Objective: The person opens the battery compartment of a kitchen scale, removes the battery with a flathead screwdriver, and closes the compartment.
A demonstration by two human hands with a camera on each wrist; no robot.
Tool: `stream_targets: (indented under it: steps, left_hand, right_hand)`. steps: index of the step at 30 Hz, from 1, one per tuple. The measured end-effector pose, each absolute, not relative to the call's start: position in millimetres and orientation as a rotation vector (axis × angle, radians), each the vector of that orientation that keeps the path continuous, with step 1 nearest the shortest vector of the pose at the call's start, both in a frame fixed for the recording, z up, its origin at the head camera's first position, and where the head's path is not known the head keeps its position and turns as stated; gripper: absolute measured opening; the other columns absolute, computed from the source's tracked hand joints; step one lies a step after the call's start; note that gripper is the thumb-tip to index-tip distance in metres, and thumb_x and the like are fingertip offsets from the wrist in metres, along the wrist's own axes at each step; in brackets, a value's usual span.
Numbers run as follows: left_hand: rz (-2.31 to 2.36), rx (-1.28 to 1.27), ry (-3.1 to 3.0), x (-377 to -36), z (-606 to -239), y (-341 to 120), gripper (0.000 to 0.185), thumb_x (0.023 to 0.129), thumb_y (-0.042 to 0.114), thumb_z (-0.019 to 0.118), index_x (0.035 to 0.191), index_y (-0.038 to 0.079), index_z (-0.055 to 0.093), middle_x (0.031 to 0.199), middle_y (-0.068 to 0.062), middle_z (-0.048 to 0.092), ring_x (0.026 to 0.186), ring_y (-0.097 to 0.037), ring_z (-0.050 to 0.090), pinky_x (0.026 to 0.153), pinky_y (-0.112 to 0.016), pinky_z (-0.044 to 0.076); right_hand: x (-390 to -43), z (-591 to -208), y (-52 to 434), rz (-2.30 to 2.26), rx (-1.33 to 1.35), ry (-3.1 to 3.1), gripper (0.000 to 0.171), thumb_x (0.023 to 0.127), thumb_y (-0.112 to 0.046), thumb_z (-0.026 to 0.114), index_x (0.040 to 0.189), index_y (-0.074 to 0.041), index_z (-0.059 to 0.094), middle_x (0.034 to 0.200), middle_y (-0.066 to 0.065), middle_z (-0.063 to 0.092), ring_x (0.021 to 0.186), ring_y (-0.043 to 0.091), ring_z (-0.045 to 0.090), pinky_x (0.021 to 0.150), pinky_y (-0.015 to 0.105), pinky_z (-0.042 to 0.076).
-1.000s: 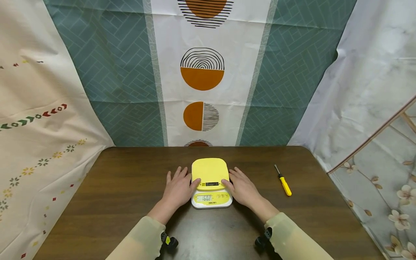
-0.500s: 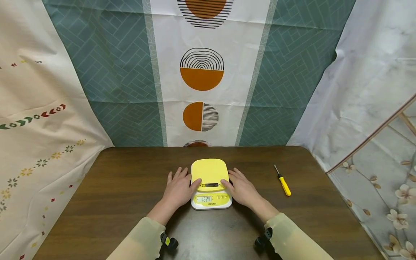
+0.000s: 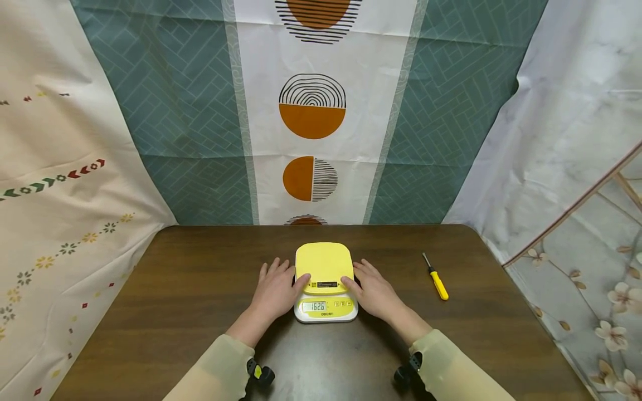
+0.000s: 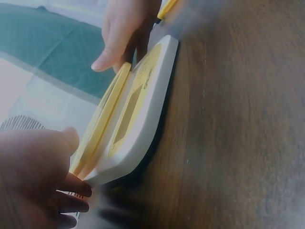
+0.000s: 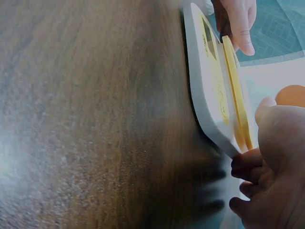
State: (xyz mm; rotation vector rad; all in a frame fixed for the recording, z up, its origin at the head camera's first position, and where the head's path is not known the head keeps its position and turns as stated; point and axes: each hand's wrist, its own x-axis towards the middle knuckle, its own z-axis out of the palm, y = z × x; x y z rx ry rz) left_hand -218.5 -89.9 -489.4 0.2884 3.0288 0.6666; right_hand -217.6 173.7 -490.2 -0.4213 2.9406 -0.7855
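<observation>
A digital kitchen scale [image 3: 325, 278], its display [image 3: 315, 306] reading 162.6, sits on a dark wooden table [image 3: 190, 289]. Just left of the scale is the left hand [image 3: 275, 292], just right of it the right hand [image 3: 374, 291], both thumbs on its yellow platform [image 3: 323, 260]. Farther right of the scale lies a yellow-handled screwdriver [image 3: 437, 280].

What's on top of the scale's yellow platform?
On the platform, a dark label shows near the front edge. The left hand and right hand have thumbs over its near corners, hiding the surface beneath.
</observation>
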Motion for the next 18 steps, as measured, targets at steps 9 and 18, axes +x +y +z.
stream_targets:
  steps: [9,18]
  left_hand:
    - [0.697,0.280,3.051,-213.8,-485.1,-90.7,0.059,0.116,0.044,0.057,0.151,-0.003,0.064,0.156,-0.026,0.060,0.159,-0.050,0.035,0.130,-0.070,0.017]
    - [0.708,0.296,3.082,-211.2,-483.2,-91.2,0.054,0.116,0.039,0.058,0.149,-0.003,0.065,0.150,-0.022,0.067,0.155,-0.049,0.043,0.129,-0.069,0.019]
  right_hand:
    - [-214.2,-489.2,173.7,-0.829,-0.392,2.941,0.061,0.116,-0.044,0.058,0.157,0.000,0.059,0.164,0.026,0.052,0.163,0.043,0.030,0.127,0.065,0.031]
    - [-209.8,-486.3,172.5,-0.866,-0.331,2.931,0.067,0.114,-0.047,0.060,0.161,0.000,0.054,0.162,0.022,0.056,0.164,0.043,0.029,0.127,0.067,0.031]
